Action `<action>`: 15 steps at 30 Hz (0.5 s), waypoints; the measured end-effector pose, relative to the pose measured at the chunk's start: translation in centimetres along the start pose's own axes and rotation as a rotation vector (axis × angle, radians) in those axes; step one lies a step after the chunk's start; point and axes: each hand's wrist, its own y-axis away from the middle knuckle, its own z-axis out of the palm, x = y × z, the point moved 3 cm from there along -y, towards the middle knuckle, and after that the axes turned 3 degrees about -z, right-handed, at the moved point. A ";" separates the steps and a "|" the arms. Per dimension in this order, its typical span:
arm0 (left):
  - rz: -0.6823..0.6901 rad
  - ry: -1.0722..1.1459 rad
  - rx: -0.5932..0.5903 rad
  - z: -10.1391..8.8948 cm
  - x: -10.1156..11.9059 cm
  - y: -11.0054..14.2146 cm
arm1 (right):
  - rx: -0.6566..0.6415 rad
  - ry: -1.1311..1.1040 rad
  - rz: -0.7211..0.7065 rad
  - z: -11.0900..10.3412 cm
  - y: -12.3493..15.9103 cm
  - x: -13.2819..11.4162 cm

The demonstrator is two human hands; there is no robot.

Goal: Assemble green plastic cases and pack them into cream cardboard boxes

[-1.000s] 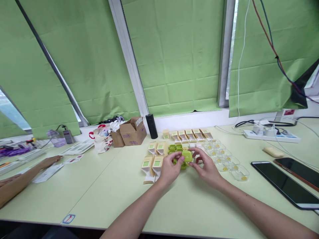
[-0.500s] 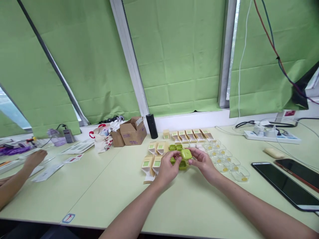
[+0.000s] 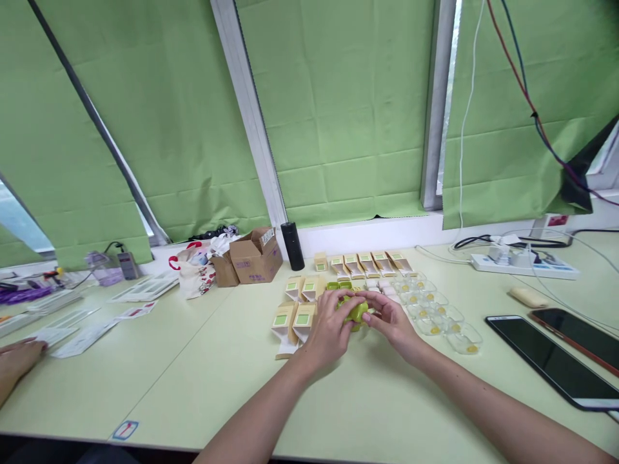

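Between both hands, above the table, is a small glossy green plastic box [image 3: 358,312], partly covered by fingers. My left hand [image 3: 333,322] is closed on it from the left, with fingers over its top. My right hand [image 3: 391,322] pinches its right side. Behind the hands stand more green square containers [image 3: 340,285], mostly hidden. Left of my left hand are several open kraft paper boxes with green label squares [image 3: 282,319]. On the right, clear plastic cups [image 3: 465,339] with a yellow spot in each stand in rows. Small pale pink pieces [image 3: 380,284] lie between.
More kraft boxes [image 3: 367,265] line the back, near a black cylinder [image 3: 293,246]. Cardboard boxes [image 3: 255,261] and a cloth bag [image 3: 193,274] stand at back left. Phones [image 3: 551,361] and a power strip [image 3: 525,264] lie right. A co-worker's hand [image 3: 22,357] rests far left.
The green box has turned and tilted in my hands, and my left fingers have come over its top. The co-worker's hand at the far left has moved back toward the left edge.
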 end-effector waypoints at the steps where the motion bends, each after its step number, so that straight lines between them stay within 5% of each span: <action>1: -0.020 0.037 0.008 0.0 0.0 0.0 | 0.007 0.059 -0.027 -0.2 -0.1 0.0; 5: -0.174 0.257 0.102 -0.2 -0.4 -0.2 | 0.081 0.574 -0.213 -1.5 -0.1 -0.5; 9: -0.393 0.454 0.187 0.0 -1.4 -0.4 | -0.072 1.081 -0.341 -1.1 0.3 -0.5; 15: -0.470 0.686 0.216 0.8 -2.6 -0.7 | -0.276 1.275 -0.329 0.4 0.8 -0.1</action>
